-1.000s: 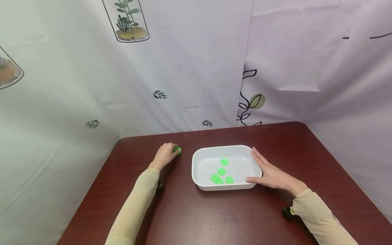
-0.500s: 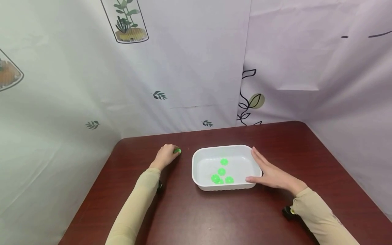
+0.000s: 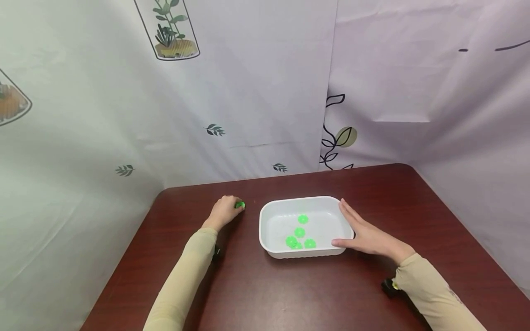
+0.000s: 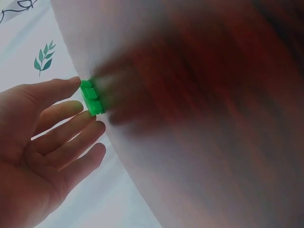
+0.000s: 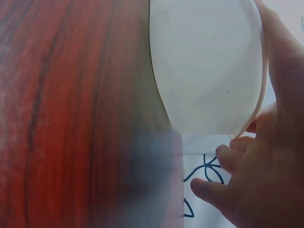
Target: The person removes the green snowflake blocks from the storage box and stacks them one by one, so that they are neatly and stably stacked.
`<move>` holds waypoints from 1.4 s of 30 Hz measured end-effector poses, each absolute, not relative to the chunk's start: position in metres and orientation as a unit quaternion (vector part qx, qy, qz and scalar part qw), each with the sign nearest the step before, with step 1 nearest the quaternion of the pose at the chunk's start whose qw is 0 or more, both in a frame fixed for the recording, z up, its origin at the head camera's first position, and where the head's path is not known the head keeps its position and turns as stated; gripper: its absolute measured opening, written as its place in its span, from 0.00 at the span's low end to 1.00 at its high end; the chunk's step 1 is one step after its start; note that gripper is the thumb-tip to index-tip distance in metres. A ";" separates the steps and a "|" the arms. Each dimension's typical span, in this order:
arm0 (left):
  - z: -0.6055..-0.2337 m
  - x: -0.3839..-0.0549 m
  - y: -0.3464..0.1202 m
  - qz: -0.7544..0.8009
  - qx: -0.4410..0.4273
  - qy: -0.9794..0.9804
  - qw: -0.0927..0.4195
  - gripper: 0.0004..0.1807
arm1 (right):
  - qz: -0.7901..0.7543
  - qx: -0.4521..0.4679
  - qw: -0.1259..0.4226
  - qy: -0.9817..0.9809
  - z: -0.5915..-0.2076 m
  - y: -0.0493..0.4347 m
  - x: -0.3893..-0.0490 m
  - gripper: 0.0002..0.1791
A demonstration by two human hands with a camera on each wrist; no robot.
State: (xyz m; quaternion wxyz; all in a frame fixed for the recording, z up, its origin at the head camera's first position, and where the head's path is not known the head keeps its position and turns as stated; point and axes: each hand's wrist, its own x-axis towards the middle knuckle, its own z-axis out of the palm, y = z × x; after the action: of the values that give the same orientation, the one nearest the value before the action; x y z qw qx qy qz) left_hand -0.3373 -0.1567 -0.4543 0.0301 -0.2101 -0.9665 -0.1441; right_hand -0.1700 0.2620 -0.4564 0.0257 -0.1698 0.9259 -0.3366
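Note:
In the head view a white rectangular tray (image 3: 281,221) stands on the table, with several bright green flower-shaped pieces (image 3: 299,232) on its floor. My left hand (image 3: 223,211) is left of the tray, close over the table, pinching another green flower-shaped piece (image 3: 240,204). The left wrist view shows this green piece (image 4: 92,97) edge-on between thumb and fingertips, the other fingers spread loosely. My right hand (image 3: 368,235) spans the tray's right end, its thumb on the near rim and its straight fingers at the far right corner. In the right wrist view, fingertips touch the tray's rim (image 5: 259,90).
A dark red-brown wooden table (image 3: 265,289) lies beneath everything. Behind and beside it hangs a pale printed cloth (image 3: 265,92) with leaf and plant drawings. Dark devices (image 3: 389,288) sit under both wrists.
The green piece in my left fingers has tilted slightly, and the left hand has shifted a touch nearer. The right hand and the tray stay put.

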 end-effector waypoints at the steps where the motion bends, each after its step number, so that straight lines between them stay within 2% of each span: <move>1: -0.454 -0.337 -0.157 -0.145 -0.208 -0.967 0.027 0.13 | -0.336 -0.170 0.026 0.926 -0.456 0.262 -0.170 0.64; 10: -0.454 -0.337 -0.159 -0.155 -0.208 -0.966 0.009 0.22 | -0.334 -0.171 0.025 0.926 -0.456 0.261 -0.169 0.64; 22: -0.454 -0.336 -0.159 -0.169 -0.202 -0.965 0.008 0.16 | -0.333 -0.170 0.023 0.927 -0.458 0.262 -0.171 0.64; 42: -0.453 -0.333 -0.161 -0.173 -0.203 -0.964 0.002 0.17 | -0.338 -0.169 0.024 0.925 -0.457 0.262 -0.171 0.64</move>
State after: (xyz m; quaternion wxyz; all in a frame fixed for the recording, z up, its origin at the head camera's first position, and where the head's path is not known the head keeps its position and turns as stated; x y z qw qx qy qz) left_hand -0.3332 -0.1610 -0.4531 0.0022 -0.2030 -0.9637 -0.1733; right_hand -0.1709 0.2625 -0.4572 0.0243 -0.1690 0.9254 -0.3384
